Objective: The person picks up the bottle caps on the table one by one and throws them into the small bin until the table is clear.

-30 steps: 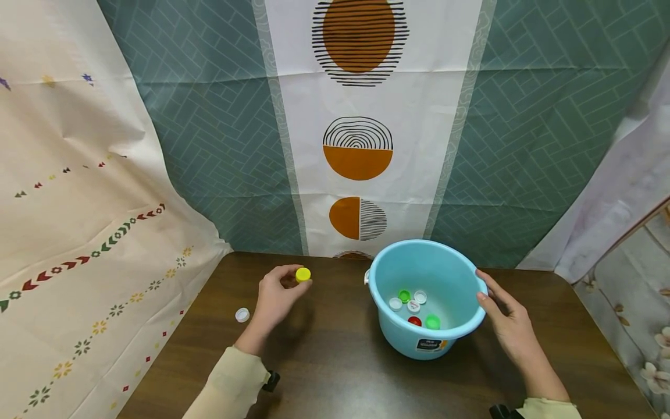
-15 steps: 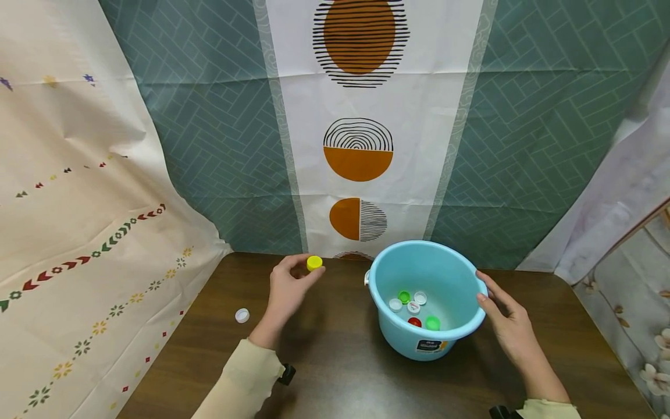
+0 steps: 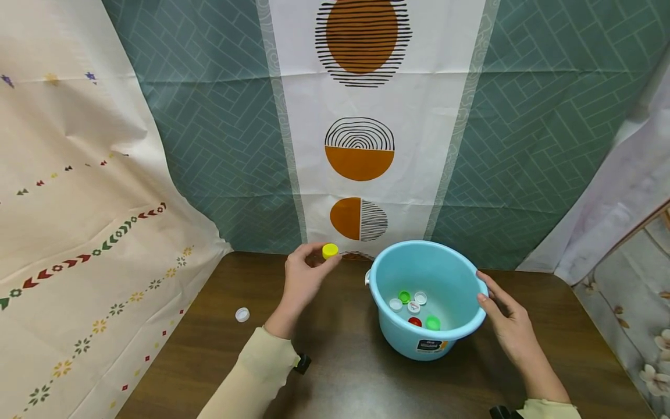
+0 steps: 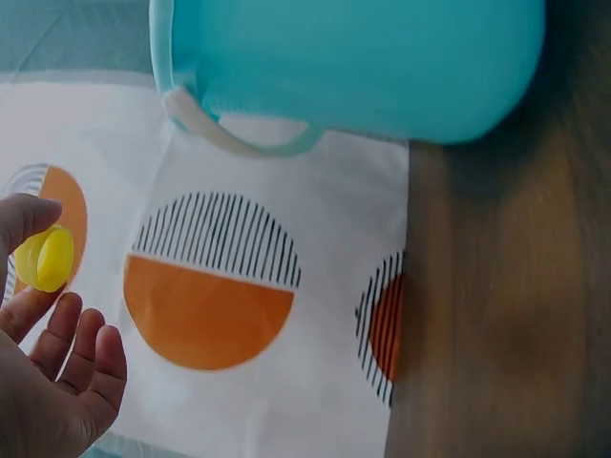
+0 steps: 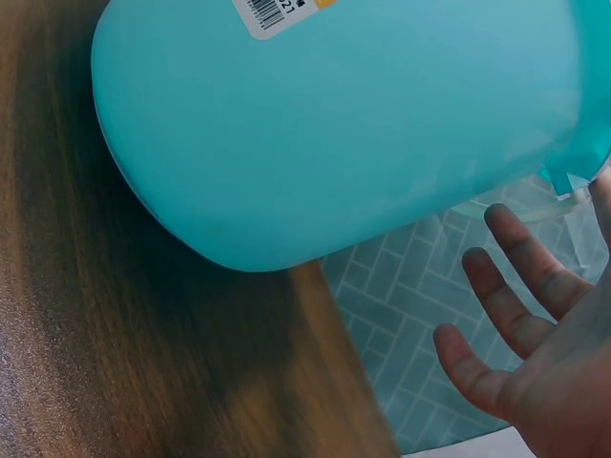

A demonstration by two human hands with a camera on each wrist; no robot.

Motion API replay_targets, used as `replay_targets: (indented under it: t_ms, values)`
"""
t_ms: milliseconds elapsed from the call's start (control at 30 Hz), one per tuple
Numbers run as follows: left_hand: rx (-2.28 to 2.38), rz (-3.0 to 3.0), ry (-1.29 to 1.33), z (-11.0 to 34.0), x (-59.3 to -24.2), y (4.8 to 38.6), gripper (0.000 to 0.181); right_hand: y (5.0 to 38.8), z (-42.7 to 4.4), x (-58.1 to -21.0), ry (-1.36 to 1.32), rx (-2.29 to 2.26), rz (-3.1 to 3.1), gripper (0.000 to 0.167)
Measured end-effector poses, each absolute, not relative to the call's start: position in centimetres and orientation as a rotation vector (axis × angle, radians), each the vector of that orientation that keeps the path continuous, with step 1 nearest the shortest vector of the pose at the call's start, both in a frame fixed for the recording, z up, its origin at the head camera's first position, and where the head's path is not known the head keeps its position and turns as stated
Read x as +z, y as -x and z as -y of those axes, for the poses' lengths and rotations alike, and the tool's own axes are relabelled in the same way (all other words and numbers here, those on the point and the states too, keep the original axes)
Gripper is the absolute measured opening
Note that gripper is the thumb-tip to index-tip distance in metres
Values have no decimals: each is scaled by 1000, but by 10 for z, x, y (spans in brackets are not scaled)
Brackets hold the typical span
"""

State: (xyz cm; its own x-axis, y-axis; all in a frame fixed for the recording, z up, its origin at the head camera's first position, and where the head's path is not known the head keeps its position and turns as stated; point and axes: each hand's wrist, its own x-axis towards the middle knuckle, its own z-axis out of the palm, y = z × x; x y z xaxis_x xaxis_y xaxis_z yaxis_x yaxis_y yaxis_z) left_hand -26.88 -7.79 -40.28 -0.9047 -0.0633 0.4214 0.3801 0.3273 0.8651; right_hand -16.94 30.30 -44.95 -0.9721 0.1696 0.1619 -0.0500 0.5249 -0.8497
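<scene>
My left hand (image 3: 303, 282) pinches a yellow bottle cap (image 3: 330, 251) between thumb and forefinger, above the table and left of a light blue bucket (image 3: 395, 331). In the left wrist view the cap (image 4: 48, 260) shows side-on, with the other fingers loosely bent below it. My right hand (image 3: 512, 331) holds the bucket's right rim by thumb and forefinger. From the right wrist, the remaining fingers of that hand (image 5: 549, 367) are spread beside the bucket wall (image 5: 315, 143). Inside the bucket lie several caps: white ones (image 3: 395, 305), green ones (image 3: 432, 323) and a red one (image 3: 414, 321).
A lone white cap (image 3: 242, 315) lies on the brown wooden table (image 3: 345, 372), at the left. Patterned cloth (image 3: 361, 221) hangs behind the table's far edge. The bucket's white handle end (image 3: 367, 277) sticks out on its left side.
Carrying the yellow cap, my left hand has moved right and farther up over the table, closer to the bucket. My right hand and the bucket stay in place.
</scene>
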Motion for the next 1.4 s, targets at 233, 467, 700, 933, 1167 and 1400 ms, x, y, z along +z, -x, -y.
replay_targets:
  t_ms: [233, 467, 700, 933, 1167, 1400]
  values:
    - [-1634, 2216, 345, 55, -394, 270, 31, 170, -304, -449, 135, 1420, 2567, 49]
    - [-1681, 2203, 422, 28, -365, 256, 30, 171, -303, -447, 161, 1406, 2576, 49]
    - [-1693, 2225, 458, 7, -358, 256, 33, 171, -303, -448, 133, 1399, 2566, 49]
    - [-1679, 2231, 526, -11, -371, 268, 34, 169, -304, -449, 116, 1412, 2554, 49]
    - [-1672, 2231, 608, -32, -369, 266, 30, 169, -304, -450, 133, 1420, 2554, 48]
    - [-1628, 2245, 684, -55, -365, 265, 29, 170, -304, -450, 98, 1432, 2528, 48]
